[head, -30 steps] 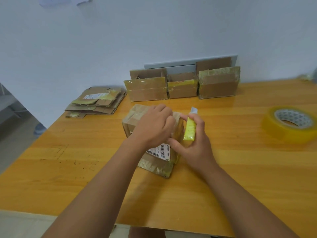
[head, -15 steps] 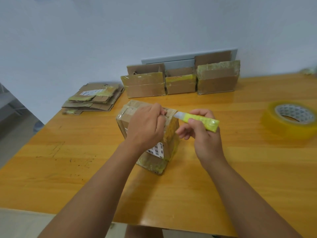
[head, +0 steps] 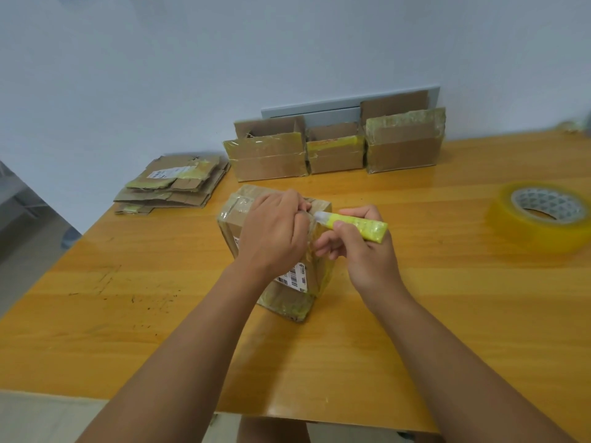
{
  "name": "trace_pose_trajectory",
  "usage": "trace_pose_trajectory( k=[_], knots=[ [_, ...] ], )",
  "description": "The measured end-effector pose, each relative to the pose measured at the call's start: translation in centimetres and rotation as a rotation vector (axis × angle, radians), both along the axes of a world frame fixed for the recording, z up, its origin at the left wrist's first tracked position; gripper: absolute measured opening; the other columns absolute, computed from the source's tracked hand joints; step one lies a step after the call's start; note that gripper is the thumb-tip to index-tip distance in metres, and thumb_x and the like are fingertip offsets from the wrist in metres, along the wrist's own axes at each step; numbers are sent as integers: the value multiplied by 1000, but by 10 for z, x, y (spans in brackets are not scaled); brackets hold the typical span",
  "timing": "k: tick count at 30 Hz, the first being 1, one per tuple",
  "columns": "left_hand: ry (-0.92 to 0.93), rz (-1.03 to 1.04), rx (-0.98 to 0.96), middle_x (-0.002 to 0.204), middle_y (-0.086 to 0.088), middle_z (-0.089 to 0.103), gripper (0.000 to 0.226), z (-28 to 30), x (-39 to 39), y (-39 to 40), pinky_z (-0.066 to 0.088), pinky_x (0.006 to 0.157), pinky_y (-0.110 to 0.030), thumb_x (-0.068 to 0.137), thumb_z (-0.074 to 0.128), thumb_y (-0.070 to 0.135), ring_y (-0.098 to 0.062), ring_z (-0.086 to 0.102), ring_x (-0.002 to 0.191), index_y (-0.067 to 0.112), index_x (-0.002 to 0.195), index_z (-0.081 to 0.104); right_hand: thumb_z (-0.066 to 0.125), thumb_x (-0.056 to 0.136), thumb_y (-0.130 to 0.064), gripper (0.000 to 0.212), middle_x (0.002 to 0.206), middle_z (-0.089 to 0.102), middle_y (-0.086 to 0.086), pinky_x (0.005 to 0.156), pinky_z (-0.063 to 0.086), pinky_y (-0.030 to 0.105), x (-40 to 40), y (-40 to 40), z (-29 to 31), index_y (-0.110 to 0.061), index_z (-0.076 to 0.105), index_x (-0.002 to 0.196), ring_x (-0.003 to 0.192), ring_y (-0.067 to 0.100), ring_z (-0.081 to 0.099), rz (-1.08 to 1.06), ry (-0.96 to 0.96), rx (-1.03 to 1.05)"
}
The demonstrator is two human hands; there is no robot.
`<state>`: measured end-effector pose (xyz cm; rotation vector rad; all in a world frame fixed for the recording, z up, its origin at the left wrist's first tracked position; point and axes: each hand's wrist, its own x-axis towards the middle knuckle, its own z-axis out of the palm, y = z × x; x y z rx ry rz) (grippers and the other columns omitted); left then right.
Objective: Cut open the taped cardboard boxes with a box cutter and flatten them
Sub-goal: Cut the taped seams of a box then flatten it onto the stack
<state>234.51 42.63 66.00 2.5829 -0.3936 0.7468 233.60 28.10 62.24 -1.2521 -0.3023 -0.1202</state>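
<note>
From the head camera I see my left hand (head: 275, 231) on top of the taped box (head: 281, 251), fingers curled over its top edge and holding it. The box stands on the table (head: 415, 314), right under that hand. My right hand (head: 358, 251), just beside the left one, grips the yellow box cutter (head: 355, 226). Its tip touches the box top next to my left fingers. Past my hands stand 3 boxes (head: 335, 151). Far from my left hand lies a flat cardboard pile (head: 172, 183). Far from my right hand sits a tape roll (head: 543, 215).
</note>
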Motion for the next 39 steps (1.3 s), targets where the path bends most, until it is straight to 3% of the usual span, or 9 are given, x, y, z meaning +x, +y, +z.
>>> trace_pose_trajectory(
  k=[9, 18, 21, 31, 36, 39],
  knots=[
    [8, -9, -15, 85, -5, 68, 33, -2, 3, 1, 41, 87, -42, 89, 27, 28, -23, 59, 79, 11, 82, 53, 54, 84, -16, 12, 70, 73, 9, 53, 50, 21, -8, -1, 1, -13, 48, 94, 61, 24, 70, -85, -6, 3],
    [9, -15, -41, 86, -3, 68, 22, -3, 3, 0, 39, 84, -37, 87, 27, 27, -21, 57, 78, 17, 80, 46, 51, 81, -6, 11, 60, 69, 11, 48, 46, 19, -10, 0, 4, -13, 48, 90, 49, 22, 65, -221, -35, 98],
    [-2, -10, -33, 86, -3, 68, 23, -3, 3, 0, 38, 83, -35, 87, 27, 27, -21, 57, 78, 17, 80, 46, 54, 88, -3, 15, 66, 71, 9, 51, 48, 20, -7, 1, 6, -15, 48, 95, 58, 23, 69, -197, -19, 61],
    [-6, -5, -42, 86, -3, 69, 25, -3, 3, -2, 41, 83, -39, 86, 27, 28, -22, 58, 78, 16, 81, 48, 57, 86, -18, 15, 71, 73, 3, 57, 51, 23, -12, 6, 1, -28, 49, 92, 63, 20, 70, -173, -93, -48],
    [-5, 10, -55, 87, -2, 69, 26, -3, 3, -2, 41, 83, -38, 85, 26, 29, -21, 58, 80, 15, 80, 48, 54, 78, -23, 20, 59, 67, 4, 51, 50, 29, -17, 4, -1, -42, 48, 80, 51, 18, 63, -191, -120, -65],
    [-9, 20, -47, 84, -4, 68, 30, -4, 4, -3, 41, 83, -40, 86, 26, 29, -23, 58, 78, 12, 80, 50, 54, 78, -17, 17, 58, 66, 4, 50, 47, 24, -16, 4, 0, -31, 51, 88, 50, 18, 61, -244, -79, -10]
  ],
)
